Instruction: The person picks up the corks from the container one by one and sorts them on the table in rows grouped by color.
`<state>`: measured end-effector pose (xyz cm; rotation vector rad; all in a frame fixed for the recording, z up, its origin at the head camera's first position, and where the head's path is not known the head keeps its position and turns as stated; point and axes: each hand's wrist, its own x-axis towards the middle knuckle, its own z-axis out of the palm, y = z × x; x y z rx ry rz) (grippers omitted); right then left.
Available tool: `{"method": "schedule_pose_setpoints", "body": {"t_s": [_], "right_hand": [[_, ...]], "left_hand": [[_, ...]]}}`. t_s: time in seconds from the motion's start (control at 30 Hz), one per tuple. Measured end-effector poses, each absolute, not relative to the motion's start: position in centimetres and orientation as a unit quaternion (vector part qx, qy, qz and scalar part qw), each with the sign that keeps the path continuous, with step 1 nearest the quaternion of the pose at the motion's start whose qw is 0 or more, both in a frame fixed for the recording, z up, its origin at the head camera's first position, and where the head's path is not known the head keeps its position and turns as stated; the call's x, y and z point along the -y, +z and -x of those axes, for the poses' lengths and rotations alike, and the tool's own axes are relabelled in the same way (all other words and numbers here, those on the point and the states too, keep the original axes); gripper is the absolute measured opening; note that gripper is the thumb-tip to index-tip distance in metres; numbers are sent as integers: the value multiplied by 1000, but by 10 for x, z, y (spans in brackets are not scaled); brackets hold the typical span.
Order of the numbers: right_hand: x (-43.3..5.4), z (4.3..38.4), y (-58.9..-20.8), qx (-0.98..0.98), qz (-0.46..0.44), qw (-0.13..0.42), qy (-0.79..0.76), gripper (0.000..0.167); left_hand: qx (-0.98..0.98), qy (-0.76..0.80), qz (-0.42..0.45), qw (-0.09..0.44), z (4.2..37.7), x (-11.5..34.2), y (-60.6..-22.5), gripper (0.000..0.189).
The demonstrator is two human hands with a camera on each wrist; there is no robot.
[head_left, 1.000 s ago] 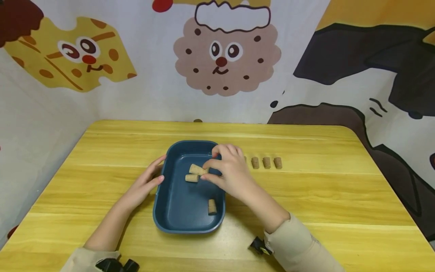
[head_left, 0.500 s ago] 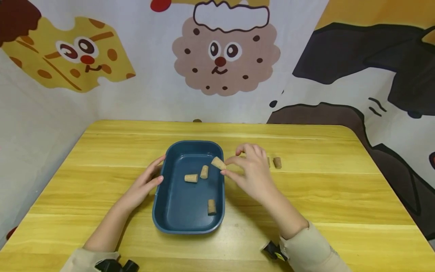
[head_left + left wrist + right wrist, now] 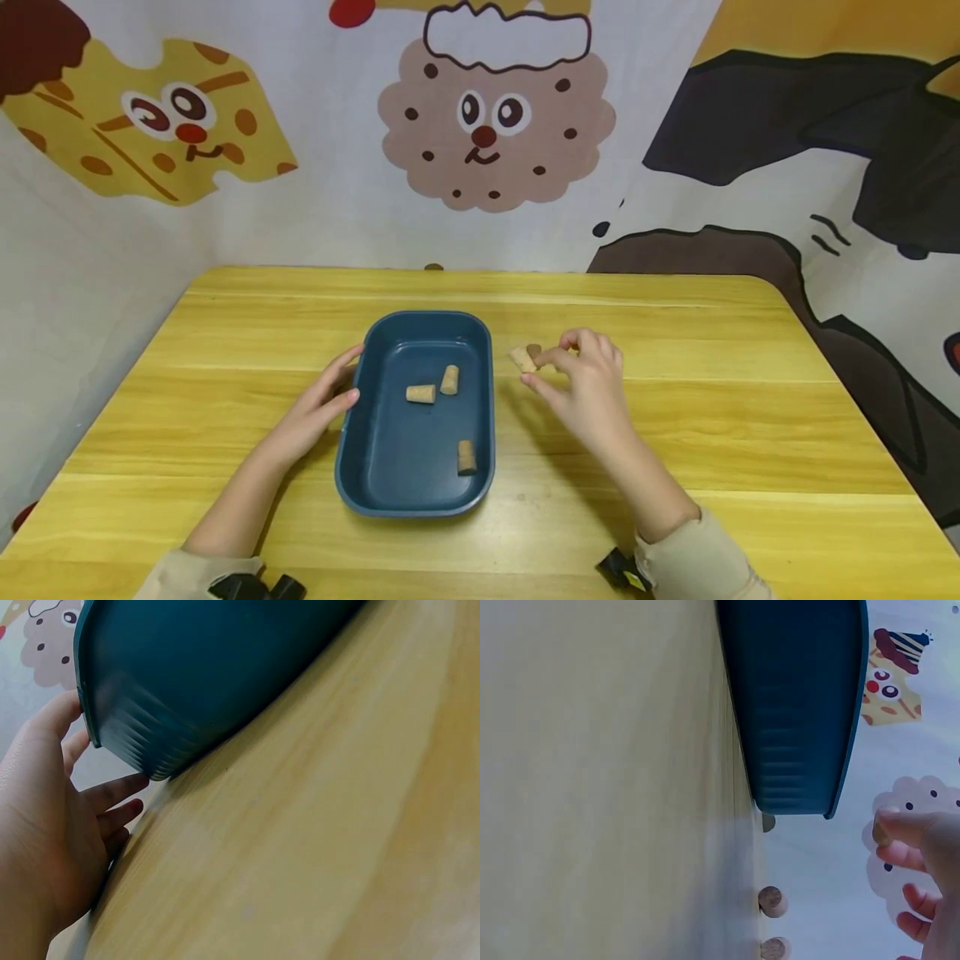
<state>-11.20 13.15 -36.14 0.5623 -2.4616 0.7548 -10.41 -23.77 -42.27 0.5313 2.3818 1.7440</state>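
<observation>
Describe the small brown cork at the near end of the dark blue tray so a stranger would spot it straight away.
On the yellow wood-grain table sits a dark blue tray with rounded corners. Inside, at the near end towards the right side, lies a small brown cork. It lies alone and is darker than the two paler tan corks farther back.

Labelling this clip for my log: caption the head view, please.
Beside a blue tray holding three corks, the right hand pinches another cork while the left hand touches the tray.
</observation>
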Motion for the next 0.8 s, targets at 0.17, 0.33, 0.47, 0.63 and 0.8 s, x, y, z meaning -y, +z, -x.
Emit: {"method": "schedule_pose_setpoints", "body": {"t_s": [0.17,0.33,0.47,0.63,0.8], "right_hand": [[-133,110,-369,907,-172,261,282,23],[-134,105,-378,918,-139,253,273,23],[-133,103,-383,927,-114,239,265,23],[-133,101,-388,936,-88,216,263,24],[-131,98,-391,946,-64,188,258,25]], "left_hand": [[-789,583,-179,69,104,238,-423,57],[-789,584,-181,68,104,238,-424,58],[-791,582,-178,68,104,238,-424,57],[-793,579,-176,70,104,238,-423,58],[-790,583,-175,73,105,238,-422,58]]}}
